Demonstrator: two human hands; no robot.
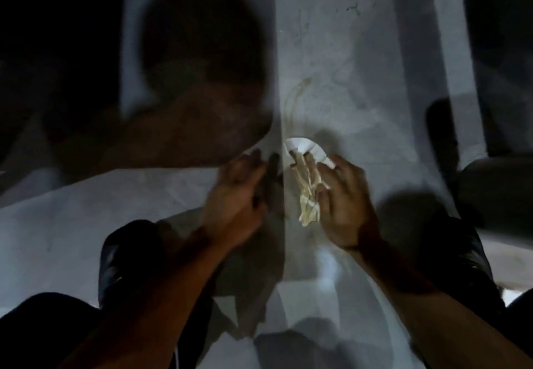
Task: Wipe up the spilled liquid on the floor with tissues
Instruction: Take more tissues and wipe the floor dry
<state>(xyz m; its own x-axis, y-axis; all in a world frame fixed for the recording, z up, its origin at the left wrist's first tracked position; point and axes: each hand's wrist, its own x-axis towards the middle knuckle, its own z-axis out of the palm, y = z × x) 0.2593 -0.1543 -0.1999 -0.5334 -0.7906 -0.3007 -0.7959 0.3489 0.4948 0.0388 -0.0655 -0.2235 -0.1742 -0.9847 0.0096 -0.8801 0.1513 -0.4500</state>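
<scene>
A crumpled tissue (307,187), white at its far end and stained yellow-brown nearer me, lies on the pale grey floor (360,80). My right hand (343,201) grips it along its right side, fingers spread over it. My left hand (239,192) hovers just left of the tissue, fingers loosely apart and blurred, holding nothing that I can make out. A faint brownish ring of spilled liquid (294,100) shows on the floor just beyond the tissue.
The scene is dim, with a large dark shadow (173,80) over the floor at upper left. Dark shoes (127,259) (458,253) stand at either side near me. A dark object (490,184) sits at the right edge.
</scene>
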